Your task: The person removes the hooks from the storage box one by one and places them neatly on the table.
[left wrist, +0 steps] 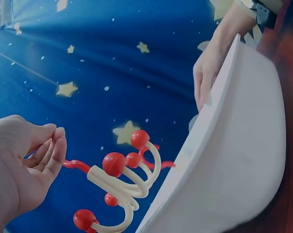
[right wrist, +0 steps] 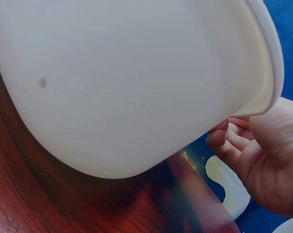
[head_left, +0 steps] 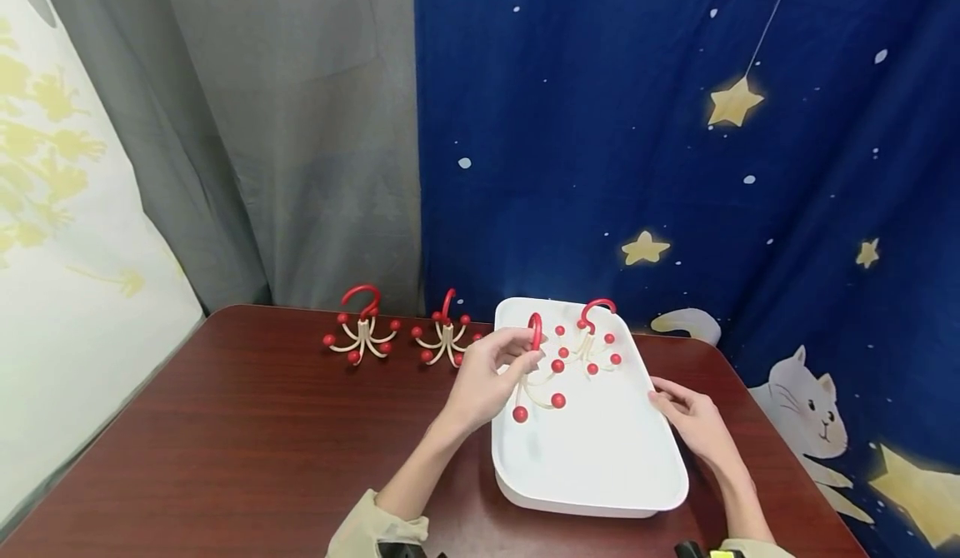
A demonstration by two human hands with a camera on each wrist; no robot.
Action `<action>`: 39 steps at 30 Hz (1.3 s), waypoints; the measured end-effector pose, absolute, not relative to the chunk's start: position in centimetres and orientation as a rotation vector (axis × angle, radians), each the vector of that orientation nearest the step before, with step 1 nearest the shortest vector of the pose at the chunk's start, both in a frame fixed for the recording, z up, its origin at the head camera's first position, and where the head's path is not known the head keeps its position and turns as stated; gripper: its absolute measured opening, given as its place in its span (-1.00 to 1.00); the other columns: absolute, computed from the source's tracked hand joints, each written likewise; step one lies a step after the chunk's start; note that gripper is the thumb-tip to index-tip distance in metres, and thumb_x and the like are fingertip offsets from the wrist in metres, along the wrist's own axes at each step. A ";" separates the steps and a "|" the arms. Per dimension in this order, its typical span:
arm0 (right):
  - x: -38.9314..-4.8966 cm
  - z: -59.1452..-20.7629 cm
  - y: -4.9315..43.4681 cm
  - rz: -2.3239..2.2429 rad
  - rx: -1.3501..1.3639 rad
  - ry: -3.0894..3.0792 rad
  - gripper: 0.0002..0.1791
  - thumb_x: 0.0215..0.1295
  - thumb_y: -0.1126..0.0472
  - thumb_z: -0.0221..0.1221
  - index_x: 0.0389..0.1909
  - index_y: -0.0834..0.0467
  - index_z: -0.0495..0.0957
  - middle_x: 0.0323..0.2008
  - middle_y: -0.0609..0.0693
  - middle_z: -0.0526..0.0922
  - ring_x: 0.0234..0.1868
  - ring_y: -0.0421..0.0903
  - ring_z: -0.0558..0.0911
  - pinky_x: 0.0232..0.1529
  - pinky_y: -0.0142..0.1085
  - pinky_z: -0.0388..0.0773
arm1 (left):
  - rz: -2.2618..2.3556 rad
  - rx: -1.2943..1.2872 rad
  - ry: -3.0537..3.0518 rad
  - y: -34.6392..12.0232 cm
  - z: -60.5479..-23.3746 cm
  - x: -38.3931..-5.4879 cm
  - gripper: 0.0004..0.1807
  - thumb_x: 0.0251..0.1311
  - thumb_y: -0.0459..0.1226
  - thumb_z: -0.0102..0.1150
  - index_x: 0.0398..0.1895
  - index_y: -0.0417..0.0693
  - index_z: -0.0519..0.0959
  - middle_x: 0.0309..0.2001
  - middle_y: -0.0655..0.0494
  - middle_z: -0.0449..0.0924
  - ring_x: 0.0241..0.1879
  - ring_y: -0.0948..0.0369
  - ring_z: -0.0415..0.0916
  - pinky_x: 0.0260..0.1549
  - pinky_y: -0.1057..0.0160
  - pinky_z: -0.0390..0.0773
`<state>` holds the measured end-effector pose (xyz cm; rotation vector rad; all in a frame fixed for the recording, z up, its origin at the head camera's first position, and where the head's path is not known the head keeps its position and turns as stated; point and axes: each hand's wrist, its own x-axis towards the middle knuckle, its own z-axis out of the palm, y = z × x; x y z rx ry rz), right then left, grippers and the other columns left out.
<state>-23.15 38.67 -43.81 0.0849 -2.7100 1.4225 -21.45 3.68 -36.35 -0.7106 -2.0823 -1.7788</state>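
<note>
By its red hook, my left hand (head_left: 491, 379) pinches a multi-arm hanger (head_left: 536, 333) with cream arms and red ball tips. It overlaps the left half of the white tray (head_left: 592, 466) in the head view; the left wrist view shows its cream stem (left wrist: 107, 183) below the fingertips. My right hand (head_left: 697, 425) grips the tray's right rim, thumb at the edge and fingers curled under it in the right wrist view. A second such hanger (head_left: 587, 346) stands inside the tray towards the back, its red hook up.
Two more hangers, one at the left (head_left: 363, 337) and one nearer the tray (head_left: 447, 339), stand at the back of the dark red wooden table (head_left: 262, 433). Behind the table hang a grey curtain (head_left: 300, 125) and a blue star-patterned curtain (head_left: 570, 125).
</note>
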 end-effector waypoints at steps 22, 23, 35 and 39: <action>-23.4 -44.0 38.7 1.463 0.069 -2.707 -0.41 0.50 0.05 0.16 0.34 0.38 0.40 -0.01 0.29 0.65 -0.20 -0.14 0.68 -0.21 -0.38 0.64 | -1.751 -0.570 -1.971 -7.2 -37.3 -22.5 -0.76 0.27 -0.52 0.27 -0.01 -0.40 0.62 -0.15 -0.21 0.71 -0.29 0.29 0.66 -0.26 0.34 0.67; -23.4 -44.0 38.7 1.466 0.069 -2.704 -0.42 0.50 0.06 0.16 0.34 0.38 0.41 -0.02 0.29 0.66 -0.20 -0.14 0.68 -0.22 -0.38 0.64 | -1.735 -0.568 -1.974 -7.7 -37.3 -22.4 -0.76 0.27 -0.51 0.27 0.00 -0.40 0.62 -0.16 -0.21 0.71 -0.30 0.30 0.66 -0.27 0.34 0.67; -23.3 -43.8 38.7 1.473 0.091 -2.693 -0.42 0.50 0.07 0.17 0.33 0.41 0.41 -0.05 0.28 0.66 -0.22 -0.18 0.68 -0.24 -0.37 0.64 | -1.639 -0.458 -1.986 -12.6 -37.9 -22.1 -0.74 0.25 -0.56 0.25 0.01 -0.42 0.60 -0.15 -0.27 0.70 -0.30 0.37 0.66 -0.27 0.41 0.65; -23.3 -43.9 38.8 1.479 0.076 -2.695 -0.42 0.49 0.06 0.17 0.33 0.39 0.41 -0.04 0.28 0.66 -0.22 -0.17 0.68 -0.23 -0.38 0.64 | -1.575 -0.404 -1.998 -14.0 -38.0 -21.9 -0.73 0.24 -0.56 0.26 0.01 -0.42 0.61 -0.17 -0.29 0.69 -0.30 0.40 0.65 -0.29 0.47 0.63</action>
